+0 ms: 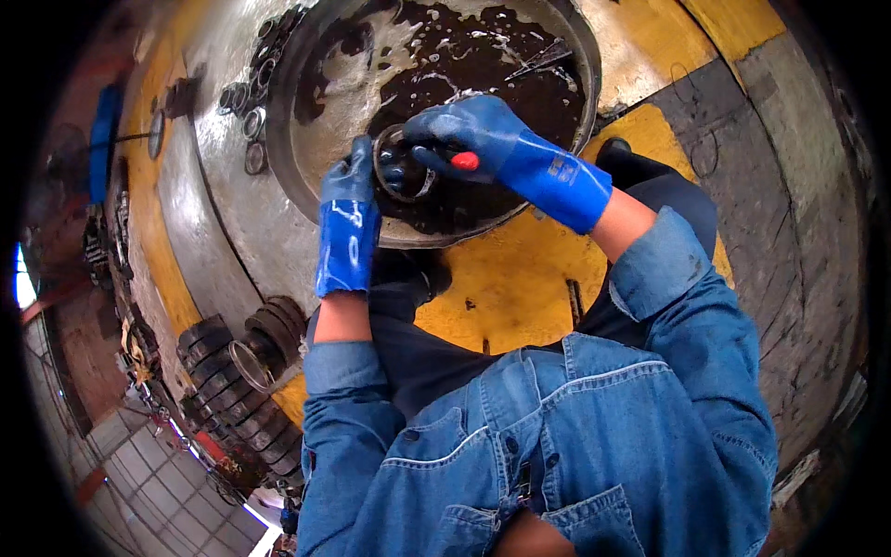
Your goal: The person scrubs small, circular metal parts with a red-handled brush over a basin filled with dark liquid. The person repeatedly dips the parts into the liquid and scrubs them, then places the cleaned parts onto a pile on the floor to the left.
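Over the near part of a large round metal basin (295,197), both of my hands wear blue rubber gloves. My left hand (347,178) grips a metal ring (408,199) by its left side, with some fingers showing through the opening. My right hand (471,128) is closed round a tool at the ring's upper right; only its red handle end (465,161) shows clearly, and its working end is hidden. Below them, dark liquid (450,56) with pale foam lies in the basin.
Several metal rings (253,123) line the floor left of the basin. Larger dark rings (243,399) lie in a row at lower left, beside a smaller stack (277,327). My legs straddle yellow floor (506,288). A dark pointed piece (541,59) shows in the basin.
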